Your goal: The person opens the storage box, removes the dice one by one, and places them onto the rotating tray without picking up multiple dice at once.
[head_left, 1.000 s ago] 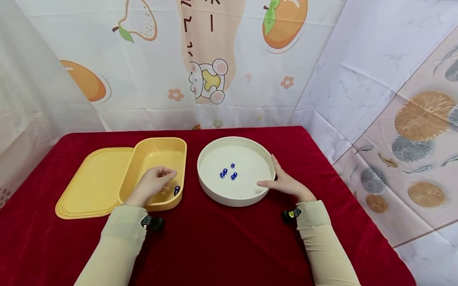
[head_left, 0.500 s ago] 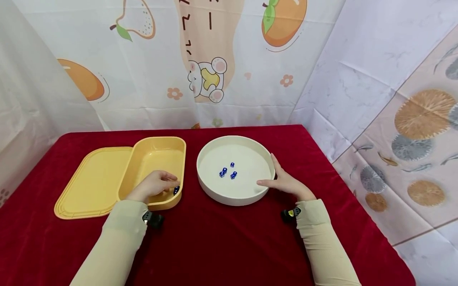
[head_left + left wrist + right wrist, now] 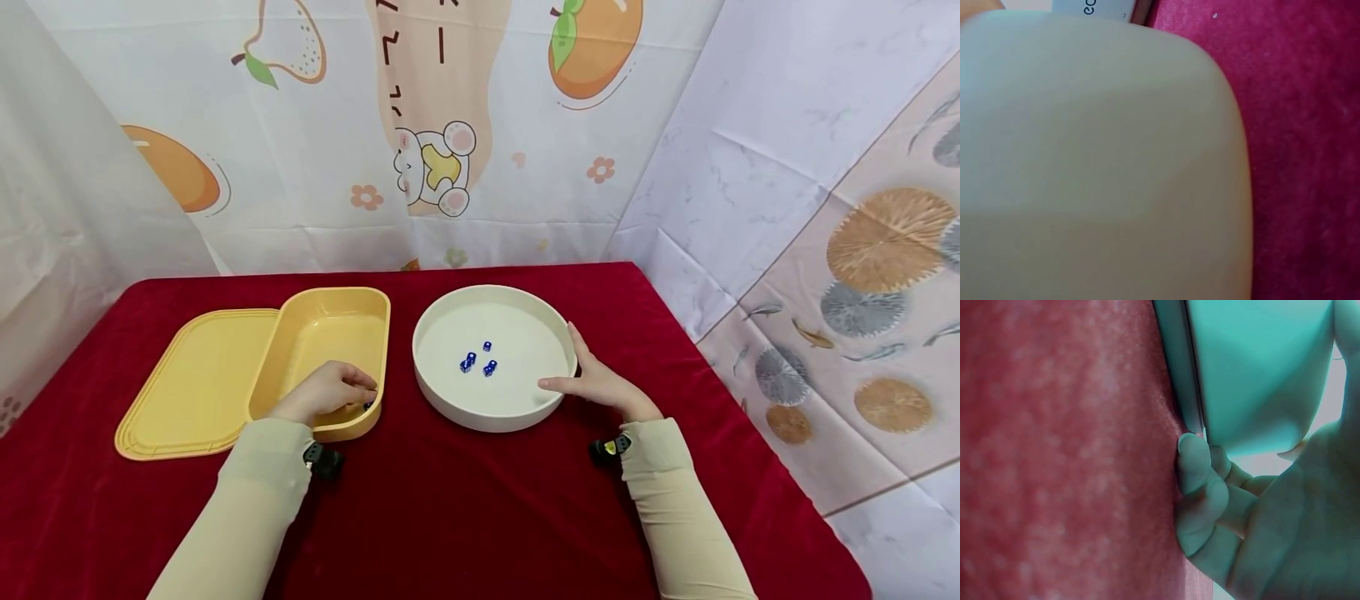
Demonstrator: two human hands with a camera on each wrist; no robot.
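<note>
My left hand [image 3: 333,390] reaches into a yellow rectangular box [image 3: 320,310], fingers bent down at its near right corner. Blue dice [image 3: 368,406] lie there, mostly hidden under the fingertips; I cannot tell whether they are pinched. With thumb over the rim and fingers along the outer wall, my right hand [image 3: 596,383] grips a round off-white tray [image 3: 489,422]. The right wrist view shows curled fingers [image 3: 1194,459] at the lower edge of that tray. Several blue dice [image 3: 468,362] sit near the middle of the tray.
A flat yellow lid [image 3: 198,387] lies left of the box, its right edge meeting the box. Dark red cloth [image 3: 465,517] covers the table. Printed curtains [image 3: 315,167] hang behind it and to the right. A blurred pale rounded shape [image 3: 1097,162] fills most of the left wrist view.
My left hand has moved down and slightly right within the box, its fingers now covering most of the dice in the corner. The right hand and the tray have stayed put.
</note>
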